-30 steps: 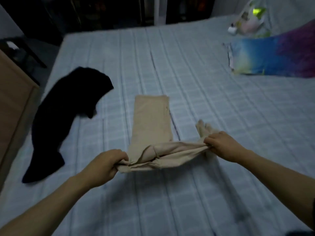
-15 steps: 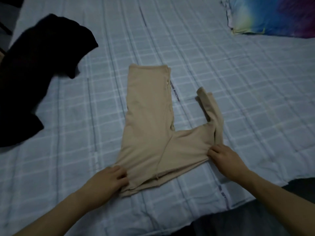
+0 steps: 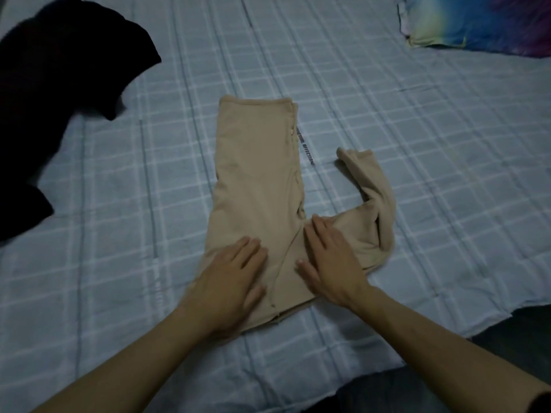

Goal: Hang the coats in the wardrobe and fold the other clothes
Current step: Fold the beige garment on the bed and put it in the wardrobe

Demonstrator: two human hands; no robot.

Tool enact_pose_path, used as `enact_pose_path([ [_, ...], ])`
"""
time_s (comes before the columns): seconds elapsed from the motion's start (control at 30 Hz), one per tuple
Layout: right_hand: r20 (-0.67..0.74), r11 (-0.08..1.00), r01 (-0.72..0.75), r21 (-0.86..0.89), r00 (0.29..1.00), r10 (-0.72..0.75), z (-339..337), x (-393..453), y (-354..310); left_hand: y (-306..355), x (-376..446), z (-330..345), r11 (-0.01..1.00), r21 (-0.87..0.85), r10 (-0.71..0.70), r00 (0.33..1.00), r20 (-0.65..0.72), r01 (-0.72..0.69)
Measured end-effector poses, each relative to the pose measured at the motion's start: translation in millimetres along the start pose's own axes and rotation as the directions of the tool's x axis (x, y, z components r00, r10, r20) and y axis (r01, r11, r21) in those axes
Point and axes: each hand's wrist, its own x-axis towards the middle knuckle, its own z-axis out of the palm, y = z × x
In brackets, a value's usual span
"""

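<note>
From the head view there are two garments on the bed [image 3: 417,150], one pillow, and two hands.

The beige garment [image 3: 256,174] lies flat on the checked bedcover, long body running away from the person, with one sleeve-like part [image 3: 375,204] bent out to the right and doubled back so its end points up the bed. Both hands rest on its near end. The left hand [image 3: 229,281] lies palm down on the near left part of the cloth, fingers straight and together, its grip slack and holding nothing, only pressing. The right hand [image 3: 331,260] lies just to the right of the left one, also palm down with fingers straight and thumb spread toward the left hand; its fingertips reach the spot where the bent part joins the body. It too presses without clasping anything. The two hands are near each other but apart, with a strip of cloth between them.

The black garment [image 3: 59,84] lies crumpled well to the left of the left hand and farther up the bed, partly cut off by the frame edge.

The one pillow [image 3: 477,25], in blue, yellow and purple, sits far beyond the right hand at the top right corner.

A printed label strip [image 3: 307,150] on the bedcover shows just right of the beige body.
</note>
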Motion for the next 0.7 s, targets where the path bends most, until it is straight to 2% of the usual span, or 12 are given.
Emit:
enact_pose_path([
  [0.1,0.063,0.997,-0.066,-0.03,0.996,0.068,30,-13,4,-2,-18,24,0.995,0.092,0.012,0.992,0.127,-0.024],
  [0.27,0.115,0.995,-0.103,-0.012,0.988,0.104,33,-19,6,-4,-22,27,0.995,0.094,0.0,0.99,0.143,-0.013],
  [0.37,0.157,0.99,-0.11,0.088,0.983,0.095,17,-11,6,5,-14,18,0.997,0.065,-0.05,0.99,0.128,0.042],
  [0.47,0.047,0.974,-0.063,0.217,0.997,0.054,-9,-2,11,17,9,3,0.989,0.004,-0.149,0.988,0.043,0.149],
  [0.57,-0.113,0.975,-0.007,0.221,0.993,0.033,-28,17,25,26,44,-3,0.971,-0.145,-0.2,0.978,-0.056,0.19],
  [0.7,-0.239,0.963,-0.095,0.253,0.958,0.158,-52,51,61,53,105,-14,0.894,-0.4,-0.278,0.95,-0.144,0.201],
])
